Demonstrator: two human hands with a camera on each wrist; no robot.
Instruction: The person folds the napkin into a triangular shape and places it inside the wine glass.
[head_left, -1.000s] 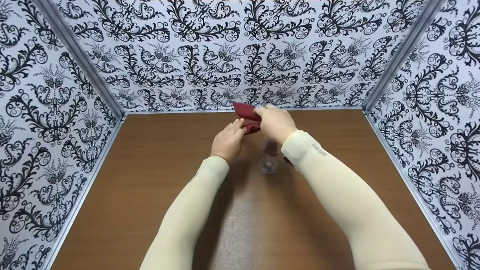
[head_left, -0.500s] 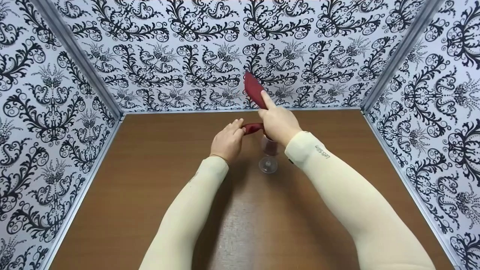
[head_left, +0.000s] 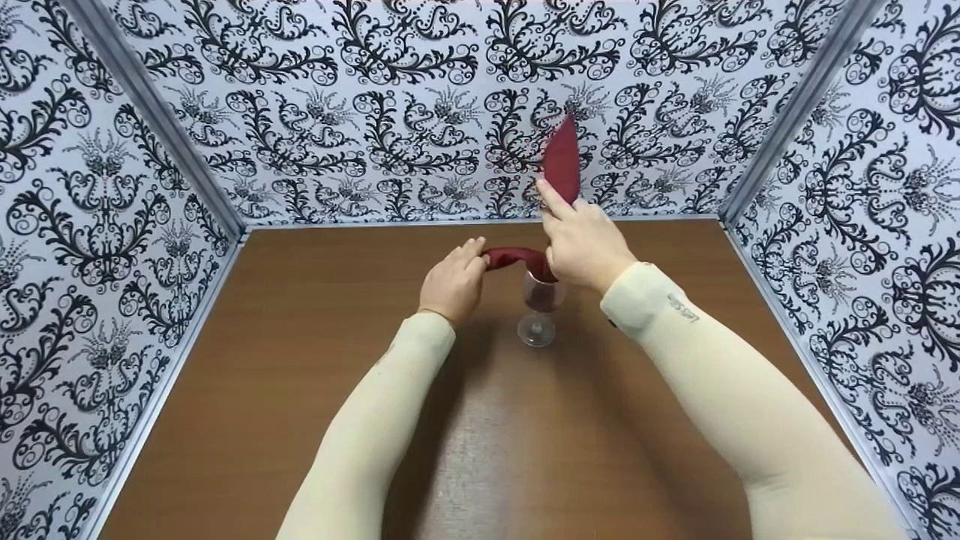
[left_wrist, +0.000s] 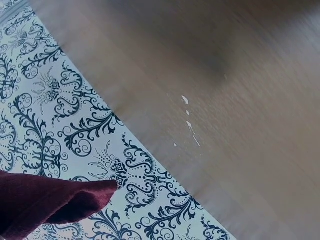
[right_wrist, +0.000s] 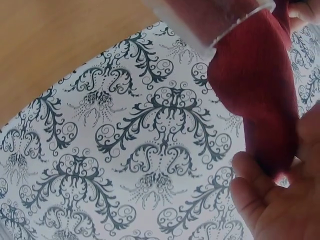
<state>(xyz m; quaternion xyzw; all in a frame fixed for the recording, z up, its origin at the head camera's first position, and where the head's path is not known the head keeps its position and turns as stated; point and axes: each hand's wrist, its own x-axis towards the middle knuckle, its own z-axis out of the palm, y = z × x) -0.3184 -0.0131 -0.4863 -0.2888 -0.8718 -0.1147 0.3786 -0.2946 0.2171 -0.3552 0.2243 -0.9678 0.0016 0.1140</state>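
A dark red cloth napkin (head_left: 562,161) is tucked into a stemmed wine glass (head_left: 537,330), which stands upright on the table. One napkin end rises in a point above my right hand (head_left: 589,244), and the other stretches left to my left hand (head_left: 452,281). My left fingers and thumb pinch that left end. In the right wrist view my right hand (right_wrist: 285,200) grips the napkin (right_wrist: 257,75) just above the glass rim (right_wrist: 240,22). The left wrist view catches only a pointed part of the napkin (left_wrist: 65,200).
Brown wooden table (head_left: 315,360) under both arms. A patterned black-and-white back wall (head_left: 420,112) rises close behind the hands, with similar walls left and right. Pale scuffs (left_wrist: 189,122) mark the tabletop.
My right hand has moved right and the napkin's free end has swung from pointing left to standing upright. More of the glass bowl shows. My left hand has stayed nearly still.
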